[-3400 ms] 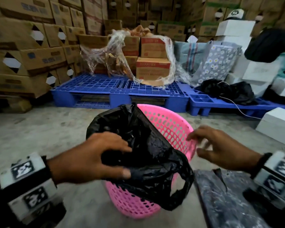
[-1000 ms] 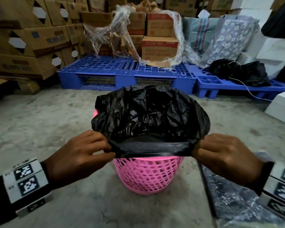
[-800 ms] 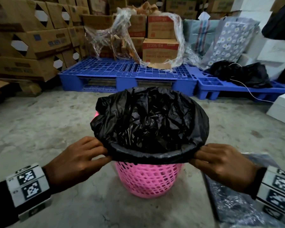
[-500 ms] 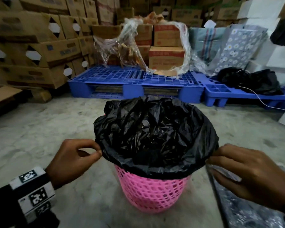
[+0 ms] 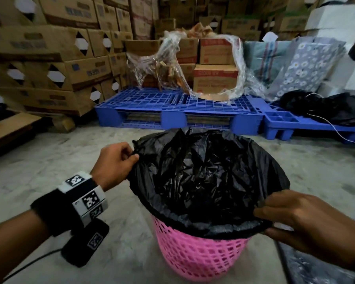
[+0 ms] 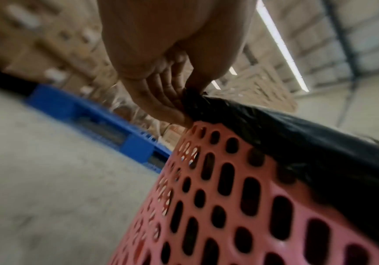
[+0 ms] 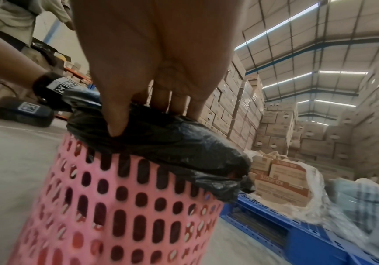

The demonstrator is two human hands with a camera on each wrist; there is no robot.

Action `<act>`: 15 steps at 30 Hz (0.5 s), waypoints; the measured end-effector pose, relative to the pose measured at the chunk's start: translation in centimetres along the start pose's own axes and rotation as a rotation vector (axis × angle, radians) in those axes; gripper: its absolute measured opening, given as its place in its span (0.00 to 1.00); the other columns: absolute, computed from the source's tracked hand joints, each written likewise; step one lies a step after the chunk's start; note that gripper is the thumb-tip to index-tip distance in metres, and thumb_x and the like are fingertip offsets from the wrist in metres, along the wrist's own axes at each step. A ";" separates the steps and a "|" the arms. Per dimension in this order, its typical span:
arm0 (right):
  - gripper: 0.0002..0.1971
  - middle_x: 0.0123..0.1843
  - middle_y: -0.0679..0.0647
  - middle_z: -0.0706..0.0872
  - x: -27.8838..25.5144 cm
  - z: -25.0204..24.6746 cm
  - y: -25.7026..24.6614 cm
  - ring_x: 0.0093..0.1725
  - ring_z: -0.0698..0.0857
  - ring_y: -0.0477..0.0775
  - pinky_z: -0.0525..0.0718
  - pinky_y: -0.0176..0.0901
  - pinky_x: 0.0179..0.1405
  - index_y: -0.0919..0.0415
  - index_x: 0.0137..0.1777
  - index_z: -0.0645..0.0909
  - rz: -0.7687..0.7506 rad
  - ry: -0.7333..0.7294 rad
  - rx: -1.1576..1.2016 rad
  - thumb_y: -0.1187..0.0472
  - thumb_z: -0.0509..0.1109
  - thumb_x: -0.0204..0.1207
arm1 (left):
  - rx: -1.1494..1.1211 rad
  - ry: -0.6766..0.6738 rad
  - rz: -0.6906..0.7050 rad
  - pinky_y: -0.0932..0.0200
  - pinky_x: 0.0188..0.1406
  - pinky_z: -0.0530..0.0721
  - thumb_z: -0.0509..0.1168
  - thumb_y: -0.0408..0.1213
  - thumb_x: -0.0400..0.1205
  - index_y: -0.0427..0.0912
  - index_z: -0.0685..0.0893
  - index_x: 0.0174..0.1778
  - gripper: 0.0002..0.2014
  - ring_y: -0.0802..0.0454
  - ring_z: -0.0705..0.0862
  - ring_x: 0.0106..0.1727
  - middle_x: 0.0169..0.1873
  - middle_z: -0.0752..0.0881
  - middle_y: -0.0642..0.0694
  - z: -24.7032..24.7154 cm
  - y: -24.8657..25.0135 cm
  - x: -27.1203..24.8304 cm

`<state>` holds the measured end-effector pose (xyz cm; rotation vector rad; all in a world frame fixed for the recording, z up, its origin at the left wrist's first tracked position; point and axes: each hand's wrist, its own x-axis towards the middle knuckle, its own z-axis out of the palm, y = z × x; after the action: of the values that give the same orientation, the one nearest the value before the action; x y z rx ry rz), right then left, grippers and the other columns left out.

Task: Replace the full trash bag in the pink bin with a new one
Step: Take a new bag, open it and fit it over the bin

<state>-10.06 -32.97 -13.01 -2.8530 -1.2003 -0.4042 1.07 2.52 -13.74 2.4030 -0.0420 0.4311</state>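
Now folded over the perforated pink plastic bin (image 5: 201, 257): crinkled black plastic liner (image 5: 209, 177), pinched by left hand (image 5: 113, 162) and right hand (image 5: 307, 220); replacement nearly done.

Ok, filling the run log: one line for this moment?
left hand pinches black trash bag edge | right hand grips bag rim | bag folded over pink bin

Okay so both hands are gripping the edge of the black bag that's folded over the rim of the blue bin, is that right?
Not quite: the bin is pink, not blue, as the head view shows. The left hand and right hand do both grip the black bag at its rim.
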 end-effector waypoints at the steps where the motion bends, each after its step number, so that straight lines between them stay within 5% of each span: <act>1: 0.27 0.36 0.42 0.89 -0.4 0.0 0.4 0.34 0.87 0.46 0.85 0.35 0.26 0.44 0.47 0.85 -0.006 0.019 -0.004 0.40 0.42 0.82 | -0.091 -0.014 -0.050 0.56 0.23 0.80 0.67 0.35 0.78 0.33 0.80 0.33 0.10 0.41 0.82 0.25 0.27 0.83 0.33 0.2 -0.1 -0.6; 5: 0.25 0.37 0.42 0.91 -1.4 -0.5 1.3 0.36 0.90 0.45 0.88 0.36 0.29 0.41 0.47 0.83 0.028 0.009 0.033 0.38 0.44 0.81 | -0.391 -0.147 -0.370 0.63 0.13 0.79 0.58 0.33 0.83 0.32 0.77 0.34 0.13 0.49 0.81 0.18 0.26 0.80 0.34 1.0 -1.4 -2.7; 7: 0.18 0.39 0.40 0.91 -1.6 -0.9 1.7 0.40 0.89 0.42 0.84 0.24 0.49 0.38 0.52 0.77 0.046 -0.045 0.082 0.37 0.46 0.81 | -0.339 -0.313 -0.454 0.64 0.14 0.79 0.56 0.28 0.82 0.30 0.79 0.35 0.12 0.50 0.82 0.18 0.24 0.82 0.36 1.4 -2.5 -3.7; 9: 0.16 0.41 0.39 0.91 -1.7 -1.0 2.2 0.43 0.88 0.40 0.65 0.15 0.67 0.37 0.54 0.75 0.053 -0.060 0.094 0.37 0.47 0.80 | -0.220 -0.459 -0.427 0.61 0.20 0.81 0.55 0.24 0.80 0.29 0.83 0.42 0.10 0.45 0.84 0.24 0.27 0.85 0.37 2.0 -3.5 -4.4; 11: 0.16 0.47 0.37 0.91 -1.9 -1.2 2.5 0.49 0.86 0.37 0.60 0.16 0.71 0.35 0.57 0.75 0.083 -0.091 0.099 0.37 0.49 0.79 | -0.180 -0.354 -0.351 0.54 0.29 0.82 0.58 0.24 0.79 0.34 0.83 0.47 0.09 0.43 0.84 0.31 0.32 0.86 0.37 2.0 -3.6 -4.2; 13: 0.18 0.58 0.34 0.86 -2.4 -1.3 3.0 0.60 0.82 0.35 0.67 0.26 0.71 0.34 0.62 0.74 0.130 -0.138 0.128 0.36 0.53 0.76 | -0.303 -0.068 -0.279 0.45 0.43 0.84 0.58 0.26 0.81 0.37 0.83 0.50 0.09 0.41 0.85 0.41 0.38 0.86 0.39 1.2 -2.5 -3.6; 15: 0.23 0.67 0.35 0.80 -2.8 -1.4 3.6 0.68 0.76 0.38 0.67 0.39 0.72 0.36 0.67 0.72 0.191 -0.189 0.097 0.34 0.54 0.73 | -0.498 0.010 -0.233 0.47 0.53 0.83 0.59 0.32 0.82 0.41 0.82 0.55 0.10 0.46 0.85 0.52 0.47 0.87 0.44 0.1 -0.1 -3.1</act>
<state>-9.70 -37.63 -12.05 -2.9370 -0.9273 -0.0695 -1.82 2.27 -14.84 1.8879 0.1213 0.2821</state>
